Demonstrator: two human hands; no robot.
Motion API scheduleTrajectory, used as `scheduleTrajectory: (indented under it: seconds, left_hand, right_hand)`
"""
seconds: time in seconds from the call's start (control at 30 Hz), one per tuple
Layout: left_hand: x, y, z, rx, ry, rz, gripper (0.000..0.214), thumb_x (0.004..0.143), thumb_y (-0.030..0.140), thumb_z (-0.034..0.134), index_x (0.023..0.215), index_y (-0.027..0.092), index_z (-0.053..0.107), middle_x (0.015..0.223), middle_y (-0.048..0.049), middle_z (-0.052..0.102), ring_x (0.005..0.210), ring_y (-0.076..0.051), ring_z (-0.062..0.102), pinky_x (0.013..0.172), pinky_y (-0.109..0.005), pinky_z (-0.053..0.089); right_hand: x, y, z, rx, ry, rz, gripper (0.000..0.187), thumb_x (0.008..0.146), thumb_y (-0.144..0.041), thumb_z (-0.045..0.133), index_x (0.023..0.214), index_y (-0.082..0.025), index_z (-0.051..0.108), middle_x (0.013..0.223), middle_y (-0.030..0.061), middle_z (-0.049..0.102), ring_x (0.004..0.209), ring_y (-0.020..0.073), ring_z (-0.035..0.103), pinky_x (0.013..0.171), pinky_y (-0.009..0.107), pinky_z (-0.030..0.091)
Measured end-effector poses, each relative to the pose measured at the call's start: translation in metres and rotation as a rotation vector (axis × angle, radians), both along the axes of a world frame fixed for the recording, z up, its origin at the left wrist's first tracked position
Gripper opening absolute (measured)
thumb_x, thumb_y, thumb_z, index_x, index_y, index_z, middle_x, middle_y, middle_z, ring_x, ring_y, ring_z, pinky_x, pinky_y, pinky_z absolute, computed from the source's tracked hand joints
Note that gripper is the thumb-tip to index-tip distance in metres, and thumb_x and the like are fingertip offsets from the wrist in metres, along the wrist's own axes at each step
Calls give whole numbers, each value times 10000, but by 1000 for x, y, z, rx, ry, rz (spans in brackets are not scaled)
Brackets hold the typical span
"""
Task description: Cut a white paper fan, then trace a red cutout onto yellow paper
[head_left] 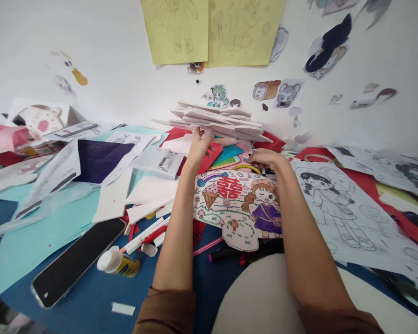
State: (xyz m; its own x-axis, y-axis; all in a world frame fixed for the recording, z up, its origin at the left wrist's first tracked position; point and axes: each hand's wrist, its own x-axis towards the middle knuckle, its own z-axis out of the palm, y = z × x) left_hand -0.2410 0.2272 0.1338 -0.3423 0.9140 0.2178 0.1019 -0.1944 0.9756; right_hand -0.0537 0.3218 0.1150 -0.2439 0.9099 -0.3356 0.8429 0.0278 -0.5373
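Observation:
My left hand point(198, 150) reaches forward, its fingertips at the lower front edge of a tall stack of folded white paper point(218, 120), with red paper point(209, 157) just below. My right hand point(266, 159) lies palm down a little to the right, its fingers just above a yellow plastic loop point(245, 169), possibly a scissor handle. Neither hand visibly holds anything. Below my wrists lies a coloured-in cartoon drawing of a girl point(240, 208) with a red paper-cut-style symbol.
A phone point(78, 262) and a glue bottle point(118, 263) lie on the blue surface at front left. Sheets of teal, white and dark blue paper spread left. A line-art drawing sheet point(337, 208) lies right. Drawings hang on the white wall behind.

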Motion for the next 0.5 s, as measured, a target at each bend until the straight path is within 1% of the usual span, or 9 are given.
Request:
scheduleTrajectory:
  seconds: [0.1,0.2,0.37,0.5]
  left_hand:
    - [0,-1,1,-20,8,11,626,820,191,448,1404,256,232,1495,-114,242,528,-24,524,399,-160,359]
    - [0,-1,2,-29,10,27,625,815,196,456,1402,268,253,1485,-110,266,532,-26,529,404,-163,365]
    - [0,-1,3,-25,-7,21,638,814,180,448,1410,254,233,1486,-121,252,509,-20,520,393,-167,366]
    - [0,-1,3,-19,-16,12,647,820,176,446,1417,238,204,1493,-122,240,510,-16,513,388,-160,368]
  right_hand:
    - [0,-2,3,17,34,-8,235,890,-325,547,951,-101,582,821,21,592,646,81,557,568,225,489]
    - [-2,-6,7,57,62,-13,236,888,-322,549,968,-103,583,859,32,596,685,92,568,598,239,499]
    - [-6,-10,13,142,113,-2,205,885,-307,553,925,-109,585,832,16,589,671,89,557,591,236,490]
    - [-7,-12,13,216,194,28,195,878,-301,560,886,-108,589,831,10,588,701,101,563,614,246,491]
